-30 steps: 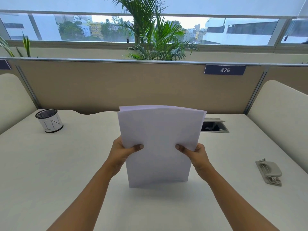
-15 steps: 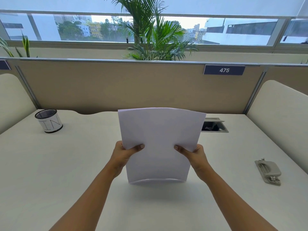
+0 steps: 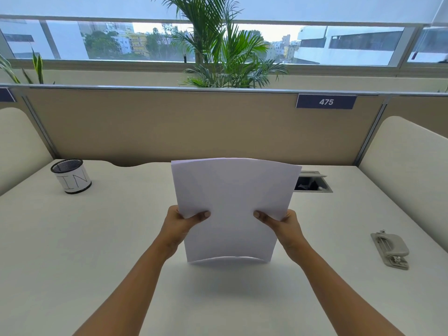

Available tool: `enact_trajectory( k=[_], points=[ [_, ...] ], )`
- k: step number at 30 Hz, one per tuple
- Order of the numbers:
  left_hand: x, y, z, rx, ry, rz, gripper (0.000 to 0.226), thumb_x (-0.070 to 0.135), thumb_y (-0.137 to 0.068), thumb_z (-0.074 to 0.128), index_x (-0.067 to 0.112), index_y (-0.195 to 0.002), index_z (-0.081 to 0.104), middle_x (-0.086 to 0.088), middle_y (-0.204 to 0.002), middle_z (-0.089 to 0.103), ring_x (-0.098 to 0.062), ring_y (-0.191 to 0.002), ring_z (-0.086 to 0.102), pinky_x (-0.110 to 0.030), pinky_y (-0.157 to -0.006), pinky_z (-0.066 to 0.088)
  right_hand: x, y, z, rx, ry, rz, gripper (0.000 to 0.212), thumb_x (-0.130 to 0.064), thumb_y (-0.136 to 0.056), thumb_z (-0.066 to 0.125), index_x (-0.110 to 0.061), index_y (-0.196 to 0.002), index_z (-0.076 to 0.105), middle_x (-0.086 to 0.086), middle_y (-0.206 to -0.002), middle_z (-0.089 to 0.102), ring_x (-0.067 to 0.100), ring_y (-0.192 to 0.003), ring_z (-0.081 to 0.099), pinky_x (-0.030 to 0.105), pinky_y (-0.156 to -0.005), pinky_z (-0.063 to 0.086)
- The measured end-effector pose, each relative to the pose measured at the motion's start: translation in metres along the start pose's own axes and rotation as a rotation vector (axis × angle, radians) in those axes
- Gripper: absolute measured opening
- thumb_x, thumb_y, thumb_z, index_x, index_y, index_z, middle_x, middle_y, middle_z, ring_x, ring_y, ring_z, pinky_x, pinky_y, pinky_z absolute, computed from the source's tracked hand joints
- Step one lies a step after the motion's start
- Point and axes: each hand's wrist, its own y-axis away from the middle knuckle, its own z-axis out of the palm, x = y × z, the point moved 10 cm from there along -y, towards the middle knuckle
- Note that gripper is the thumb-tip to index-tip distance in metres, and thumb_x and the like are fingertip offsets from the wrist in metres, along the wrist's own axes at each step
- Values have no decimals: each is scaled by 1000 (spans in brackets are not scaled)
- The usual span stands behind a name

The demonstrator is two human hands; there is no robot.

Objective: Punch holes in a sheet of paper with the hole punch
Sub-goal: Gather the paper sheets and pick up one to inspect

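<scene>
White paper (image 3: 232, 202), more than one layer, stands upright in the middle of the desk, bowed, its bottom edge at or just above the surface. My left hand (image 3: 180, 226) grips its left edge with the thumb across the front. My right hand (image 3: 282, 227) grips the right edge the same way. A grey hole punch (image 3: 390, 249) lies flat on the desk far to the right, well apart from both hands.
A mesh pen cup (image 3: 71, 176) labelled "IN" stands at the back left. An open cable hatch (image 3: 312, 183) sits in the desk behind the paper's right side. A beige partition (image 3: 169, 127) closes the back; padded dividers flank both sides of the white desk (image 3: 72, 251).
The layers that stuck out unevenly at the top a second ago now line up. The bottom edge has bowed into an arc. Both hands keep their grip in nearly the same place.
</scene>
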Motion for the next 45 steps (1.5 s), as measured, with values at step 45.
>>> enact_trajectory(
  k=[45],
  points=[
    [-28, -1, 1, 43, 10, -59, 15, 20, -74, 74, 20, -89, 72, 1, -88, 75, -19, -82, 70, -28, -67, 54, 19, 5, 0, 32, 34, 29, 14, -18, -69, 80, -21, -78, 71, 6, -85, 72, 29, -85, 66, 42, -80, 53]
  ],
)
